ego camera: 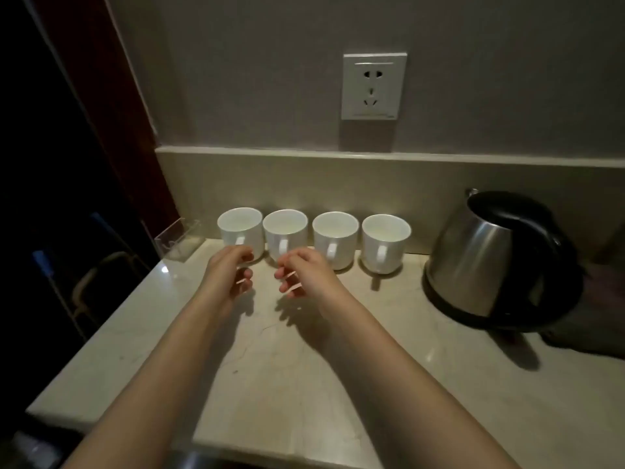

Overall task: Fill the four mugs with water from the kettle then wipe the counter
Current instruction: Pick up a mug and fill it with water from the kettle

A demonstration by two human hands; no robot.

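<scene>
Four white mugs stand in a row against the backsplash, handles toward me: the first mug (pixel 240 225), the second mug (pixel 285 228), the third mug (pixel 335 231) and the fourth mug (pixel 386 236). A steel kettle (pixel 480 262) with a black handle and base stands to their right. My left hand (pixel 230 274) hovers in front of the first mug, fingers loosely curled, holding nothing. My right hand (pixel 304 274) hovers in front of the second and third mugs, fingers apart and empty. Whether the mugs hold water is unclear.
The beige stone counter (pixel 270 367) ends at a left edge and a near edge. A clear acrylic holder (pixel 177 242) sits at the back left corner. A wall socket (pixel 372 86) is above the mugs. A dark cloth-like shape (pixel 595 319) lies right of the kettle.
</scene>
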